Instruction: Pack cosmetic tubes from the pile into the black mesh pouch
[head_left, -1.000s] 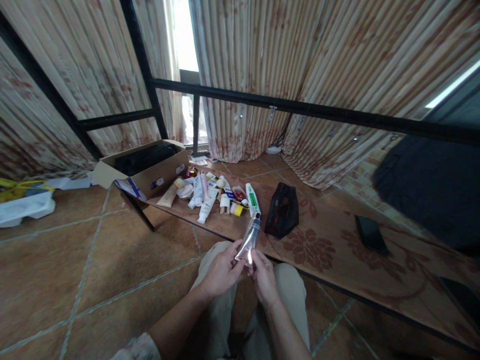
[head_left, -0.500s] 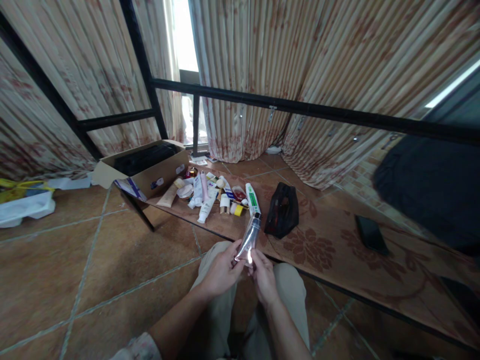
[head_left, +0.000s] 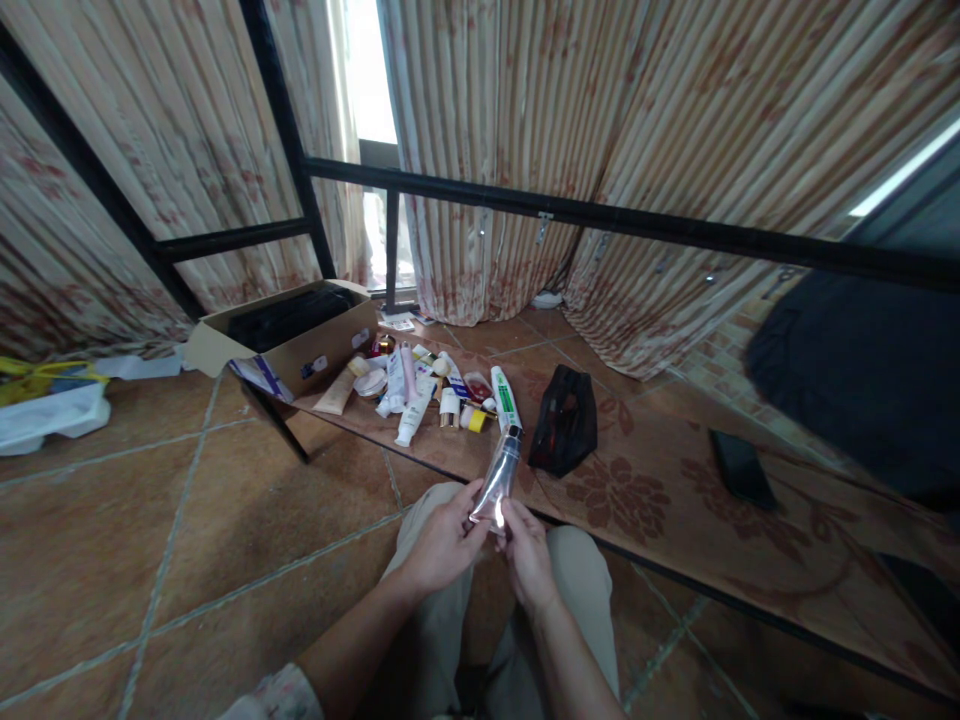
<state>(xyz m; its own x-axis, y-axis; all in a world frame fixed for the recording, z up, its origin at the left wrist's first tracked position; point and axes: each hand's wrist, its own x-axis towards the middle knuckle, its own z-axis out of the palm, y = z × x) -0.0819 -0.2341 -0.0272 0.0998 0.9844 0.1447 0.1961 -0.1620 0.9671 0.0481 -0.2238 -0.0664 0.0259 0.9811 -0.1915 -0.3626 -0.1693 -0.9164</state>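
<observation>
A shiny silver squeeze tube [head_left: 498, 480] with a dark cap is held above my knees, cap end pointing away from me. My left hand [head_left: 448, 532] grips its lower left side, and my right hand [head_left: 526, 545] pinches its bottom end from the right. Just beyond the cap lies a white and green tube [head_left: 505, 398]. A heap of cosmetics spreads to the left of it, with a white tube [head_left: 415, 412], a beige tube [head_left: 336, 391] and a yellow-capped item [head_left: 476, 419]. Right of the silver tube stands a black mesh bag [head_left: 564, 420].
The low brown bench [head_left: 652, 470] with a flower pattern runs across in front of me. An open cardboard box [head_left: 322, 355] holding something black sits at its left end. A dark phone [head_left: 742, 468] lies on the right. Behind are a black metal rail [head_left: 480, 185] and curtains [head_left: 502, 90].
</observation>
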